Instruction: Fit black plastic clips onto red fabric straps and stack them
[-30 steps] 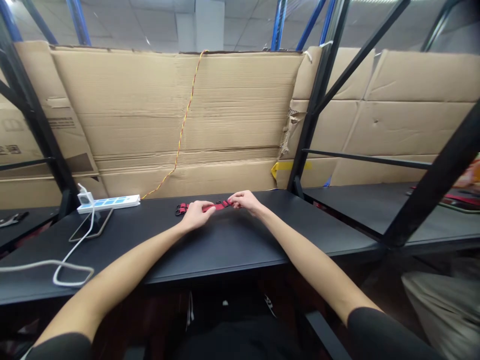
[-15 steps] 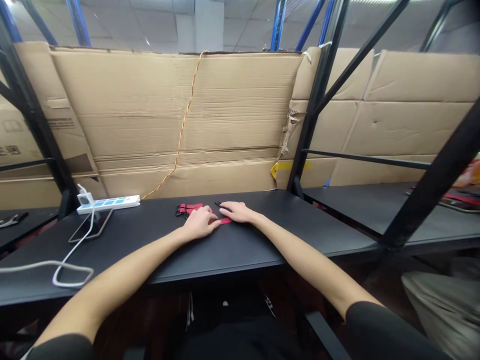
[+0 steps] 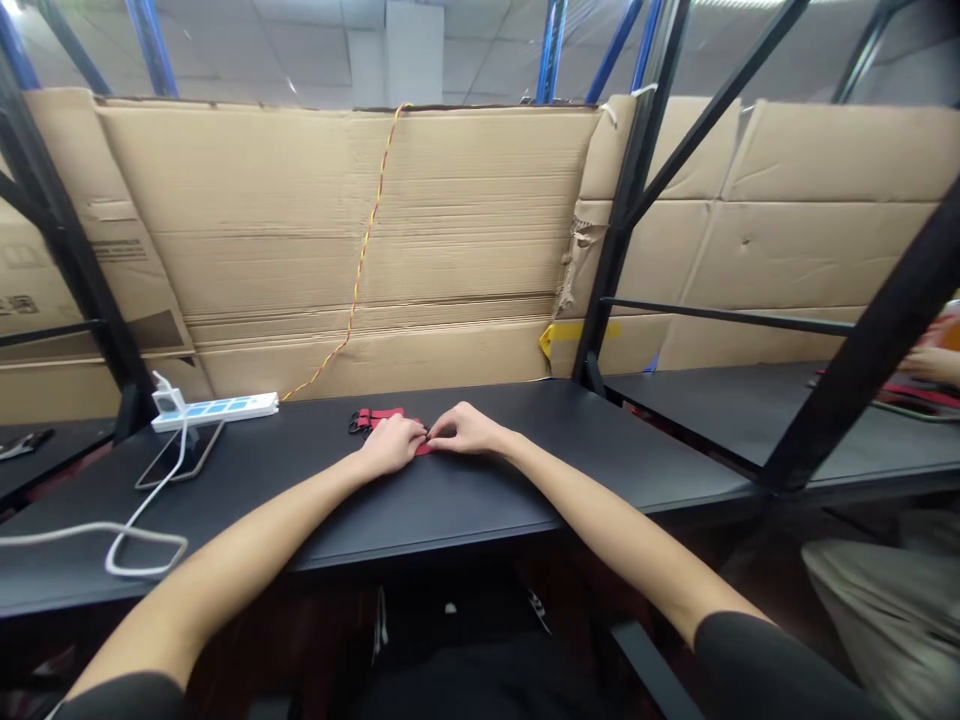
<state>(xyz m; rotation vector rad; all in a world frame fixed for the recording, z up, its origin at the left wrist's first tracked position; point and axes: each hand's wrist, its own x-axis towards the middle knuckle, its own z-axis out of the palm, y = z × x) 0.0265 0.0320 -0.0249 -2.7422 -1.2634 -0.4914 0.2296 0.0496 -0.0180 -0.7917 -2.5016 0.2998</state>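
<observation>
On the black tabletop lies a red strap (image 3: 424,449) with dark hardware, folded partly under my fingers. My left hand (image 3: 391,445) rests over its left part, fingers bent down and closed on it. From the right, my right hand (image 3: 466,430) meets it with thumb and forefinger pinched at a small black piece on the strap. The fingertips of both hands are almost touching. Just behind the left hand sits a folded bundle of red webbing (image 3: 380,414) with black buckles (image 3: 355,422) at its left end. The strap's middle is hidden by my hands.
A white power strip (image 3: 240,408) with a plugged-in charger stands at the back left, beside a phone (image 3: 180,458) and a loose white cable (image 3: 124,545). Cardboard (image 3: 450,220) walls the back. Black rack posts (image 3: 611,250) flank the table. At far right, another person's hand (image 3: 934,364) shows.
My right hand has moved left and changed from lying flat to pinching, and the black piece came along with it. My left hand shifted slightly left. Another person's hand appeared at far right.
</observation>
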